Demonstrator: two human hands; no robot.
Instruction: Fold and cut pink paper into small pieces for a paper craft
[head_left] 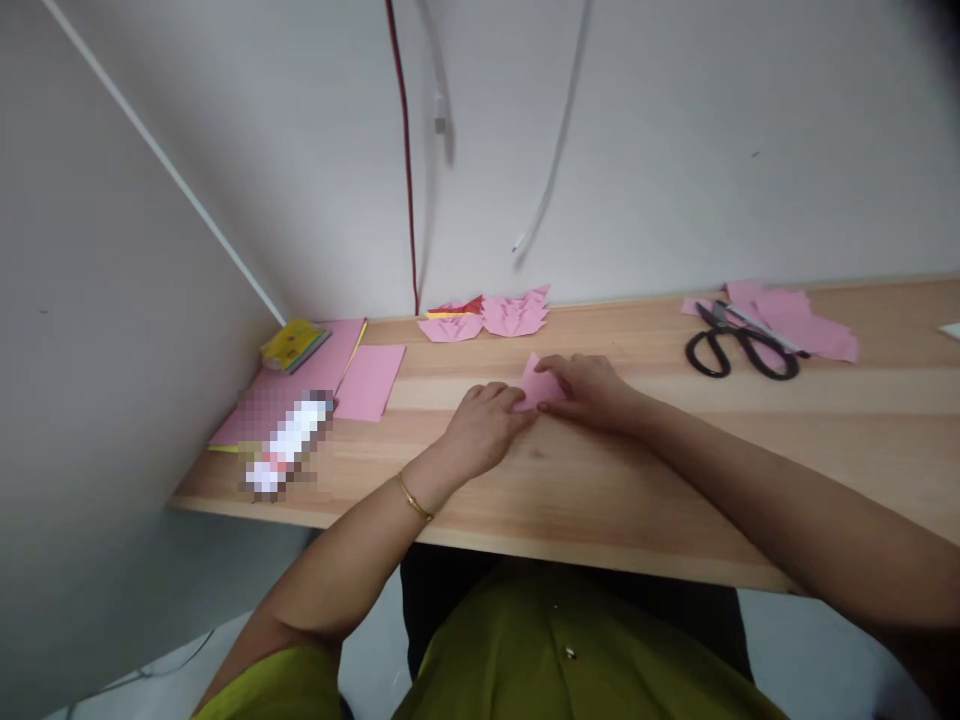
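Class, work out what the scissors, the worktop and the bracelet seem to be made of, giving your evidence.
Scissors: probably metal blades, grey; handles black, perhaps plastic-coated.
Worktop: wood or wood-look laminate, pale, with streaky grain.
Bracelet: likely gold-coloured metal, thin and shiny.

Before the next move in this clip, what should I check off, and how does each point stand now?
1. Both hands at the work: ok. The left hand and right hand both touch the small pink paper.
2. Paper away from the front edge of the wooden table: ok.
3. Creases lined up: cannot tell, as fingers cover part of the paper.
4. Black-handled scissors away from the hands: ok, they lie to the right.
5. Scissors free of the pink scraps: not ok, they overlap.
6. Folded pink pieces away from the hands: ok, they sit near the wall.
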